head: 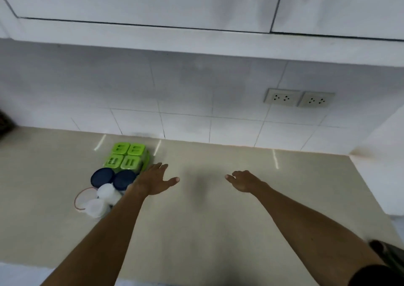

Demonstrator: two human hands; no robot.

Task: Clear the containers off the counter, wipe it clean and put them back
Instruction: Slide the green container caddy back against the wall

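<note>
A cluster of containers stands on the beige counter [218,231] at the left. At the back is a green box set with four square lids [125,157]. In front of it are two dark blue round lids [113,177], then two white round containers [102,198] and a clear lid with a red rim [82,198]. My left hand [154,180] hovers just right of the cluster, fingers straight and spread, holding nothing. My right hand [244,180] is held out over the bare counter further right, fingers relaxed, with nothing in it.
A white tiled wall [196,93] backs the counter, with two wall sockets [298,98] at the right. White upper cabinets [153,1] hang overhead. A white wall block [384,154] bounds the counter on the right. A dark object [5,122] shows at the far left edge.
</note>
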